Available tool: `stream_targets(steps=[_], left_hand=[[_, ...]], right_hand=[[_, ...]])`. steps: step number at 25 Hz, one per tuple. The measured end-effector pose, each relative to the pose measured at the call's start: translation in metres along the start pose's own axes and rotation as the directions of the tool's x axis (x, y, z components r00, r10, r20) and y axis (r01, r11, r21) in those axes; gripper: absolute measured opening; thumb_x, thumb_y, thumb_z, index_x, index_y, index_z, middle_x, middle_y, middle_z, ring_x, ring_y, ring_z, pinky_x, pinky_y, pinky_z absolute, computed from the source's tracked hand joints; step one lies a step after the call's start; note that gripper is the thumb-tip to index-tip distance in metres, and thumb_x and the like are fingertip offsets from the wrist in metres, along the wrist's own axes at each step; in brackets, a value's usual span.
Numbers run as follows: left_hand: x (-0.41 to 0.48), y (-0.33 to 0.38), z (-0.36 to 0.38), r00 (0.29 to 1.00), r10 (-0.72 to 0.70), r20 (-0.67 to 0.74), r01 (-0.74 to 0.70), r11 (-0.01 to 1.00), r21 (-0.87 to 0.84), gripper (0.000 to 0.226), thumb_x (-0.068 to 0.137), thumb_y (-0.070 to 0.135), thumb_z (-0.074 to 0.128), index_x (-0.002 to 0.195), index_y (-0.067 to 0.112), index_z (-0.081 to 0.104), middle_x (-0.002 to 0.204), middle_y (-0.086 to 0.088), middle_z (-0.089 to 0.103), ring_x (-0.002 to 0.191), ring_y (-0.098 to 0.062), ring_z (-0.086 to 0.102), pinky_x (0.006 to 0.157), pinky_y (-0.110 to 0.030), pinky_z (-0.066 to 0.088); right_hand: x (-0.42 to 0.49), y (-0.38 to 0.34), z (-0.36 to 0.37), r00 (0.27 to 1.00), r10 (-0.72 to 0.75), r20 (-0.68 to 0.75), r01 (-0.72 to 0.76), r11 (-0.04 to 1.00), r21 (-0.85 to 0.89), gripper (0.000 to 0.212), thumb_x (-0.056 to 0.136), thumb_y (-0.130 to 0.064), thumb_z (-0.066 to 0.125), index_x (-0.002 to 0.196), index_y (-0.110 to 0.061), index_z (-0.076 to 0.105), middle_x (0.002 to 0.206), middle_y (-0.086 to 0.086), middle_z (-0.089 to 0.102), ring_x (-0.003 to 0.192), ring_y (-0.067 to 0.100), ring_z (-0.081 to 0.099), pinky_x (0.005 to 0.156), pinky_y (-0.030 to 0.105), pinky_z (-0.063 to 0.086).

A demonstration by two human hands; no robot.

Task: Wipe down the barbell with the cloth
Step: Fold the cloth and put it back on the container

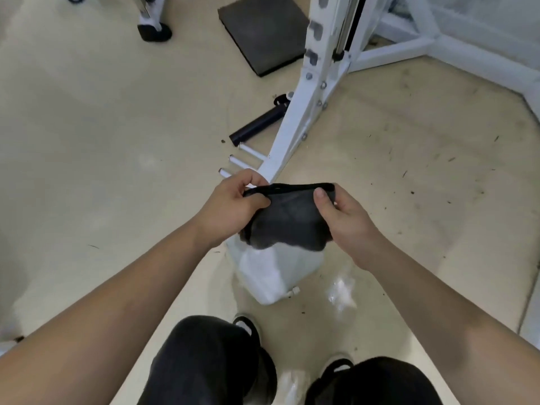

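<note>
Both hands pinching cloth (pixel 287 220), stretched between

Even, soft indoor light w/ faint shadows; glare on floor (pixel 340 290); wide-angle bending at edges, slight blur.

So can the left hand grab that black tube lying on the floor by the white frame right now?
Probably not yet. The left hand and right hand both pinch the dark grey cloth, so it is busy. The black tube lies farther off; nothing blocks the way, but the person would need to lean forward.
</note>
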State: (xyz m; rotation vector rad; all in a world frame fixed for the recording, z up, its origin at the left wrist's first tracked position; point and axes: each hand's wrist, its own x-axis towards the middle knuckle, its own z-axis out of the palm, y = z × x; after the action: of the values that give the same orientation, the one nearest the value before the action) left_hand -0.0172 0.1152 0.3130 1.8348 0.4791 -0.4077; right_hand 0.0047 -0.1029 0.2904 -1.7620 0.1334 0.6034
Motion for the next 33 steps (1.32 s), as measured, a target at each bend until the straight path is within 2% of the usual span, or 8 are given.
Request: stream_targets(steps=[2, 9, 14, 18, 20, 23, 26, 33], left_hand=[[0.02, -0.025, 0.002, 0.999, -0.022, 0.025, 0.024, 0.998, -0.058, 0.016, 0.089, 0.007, 0.064, 0.091, 0.022, 0.069, 0.07, -0.001, 0.068, 0.057, -0.015, 0.058, 0.051, -0.025, 0.042], [0.098, -0.106, 0.024, 0.996, -0.005, -0.088, 0.009, 0.999, 0.05, 0.013, 0.09, 0.011, 0.063, 0.1, 0.017, 0.065, 0.077, -0.002, 0.068, 0.064, -0.012, 0.058, 0.058, -0.023, 0.046], [0.155, -0.187, 0.046, 0.992, 0.053, -0.118, -0.027, 0.976, 0.216, 0.017, 0.085, 0.003, 0.06, 0.095, 0.016, 0.065, 0.09, -0.001, 0.071, 0.081, -0.018, 0.063, 0.07, -0.028, 0.052], [0.167, -0.212, 0.047, 0.992, 0.096, -0.084, -0.06, 0.933, 0.354, 0.023, 0.079, 0.002, 0.056, 0.089, 0.022, 0.064, 0.094, -0.002, 0.071, 0.085, -0.02, 0.065, 0.076, -0.032, 0.054], [0.162, -0.213, 0.046, 0.997, 0.011, 0.08, -0.052, 0.839, 0.542, 0.028, 0.078, 0.002, 0.057, 0.089, 0.027, 0.063, 0.098, 0.004, 0.067, 0.09, -0.017, 0.063, 0.075, -0.027, 0.053], [0.161, -0.221, 0.058, 0.933, -0.224, 0.281, -0.141, 0.489, 0.861, 0.028, 0.077, 0.008, 0.059, 0.098, 0.025, 0.069, 0.113, 0.0, 0.059, 0.101, -0.02, 0.059, 0.085, -0.036, 0.058], [0.164, -0.232, 0.08, 0.902, -0.324, 0.285, -0.206, 0.257, 0.944, 0.026, 0.084, 0.027, 0.06, 0.107, 0.024, 0.072, 0.123, -0.005, 0.039, 0.111, -0.027, 0.048, 0.093, -0.043, 0.055], [0.163, -0.255, 0.083, 0.974, -0.093, 0.205, -0.138, 0.472, 0.871, 0.01, 0.083, 0.032, 0.074, 0.093, 0.031, 0.07, 0.122, 0.001, 0.043, 0.115, -0.023, 0.044, 0.097, -0.036, 0.049]], right_hand=[[0.02, 0.025, 0.008, 1.0, 0.018, 0.005, -0.018, 1.0, -0.015, 0.02, 0.104, -0.046, 0.049, 0.104, -0.034, 0.065, 0.098, -0.016, 0.072, 0.095, 0.009, 0.07, 0.067, 0.028, 0.054], [0.104, 0.104, 0.037, 1.0, 0.009, 0.007, -0.008, 0.995, -0.1, 0.027, 0.101, -0.052, 0.049, 0.113, -0.033, 0.065, 0.112, -0.012, 0.071, 0.107, 0.01, 0.067, 0.092, 0.038, 0.056], [0.153, 0.174, 0.053, 0.999, -0.047, 0.013, 0.049, 0.975, -0.216, 0.012, 0.101, -0.028, 0.059, 0.104, -0.022, 0.069, 0.09, -0.011, 0.067, 0.087, 0.011, 0.062, 0.072, 0.021, 0.045], [0.162, 0.208, 0.052, 0.977, -0.194, 0.086, 0.211, 0.931, -0.299, 0.014, 0.092, -0.013, 0.064, 0.094, -0.027, 0.068, 0.094, -0.01, 0.069, 0.09, 0.006, 0.063, 0.076, 0.02, 0.05], [0.159, 0.222, 0.047, 0.952, -0.247, 0.182, 0.303, 0.85, -0.431, 0.019, 0.084, -0.013, 0.067, 0.088, -0.031, 0.07, 0.095, -0.008, 0.064, 0.092, 0.009, 0.06, 0.078, 0.025, 0.05], [0.151, 0.247, 0.045, 0.904, -0.116, 0.412, 0.378, 0.669, -0.64, 0.026, 0.073, -0.041, 0.077, 0.098, -0.037, 0.077, 0.102, -0.008, 0.057, 0.1, 0.011, 0.055, 0.086, 0.033, 0.051], [0.153, 0.271, 0.052, 0.871, -0.001, 0.49, 0.397, 0.59, -0.704, 0.045, 0.07, -0.068, 0.065, 0.103, -0.041, 0.079, 0.103, -0.005, 0.06, 0.102, 0.014, 0.056, 0.085, 0.036, 0.054], [0.159, 0.269, 0.053, 0.927, -0.038, 0.373, 0.289, 0.705, -0.647, 0.021, 0.089, -0.046, 0.065, 0.079, -0.029, 0.072, 0.078, -0.009, 0.065, 0.076, 0.012, 0.062, 0.07, 0.035, 0.056]])
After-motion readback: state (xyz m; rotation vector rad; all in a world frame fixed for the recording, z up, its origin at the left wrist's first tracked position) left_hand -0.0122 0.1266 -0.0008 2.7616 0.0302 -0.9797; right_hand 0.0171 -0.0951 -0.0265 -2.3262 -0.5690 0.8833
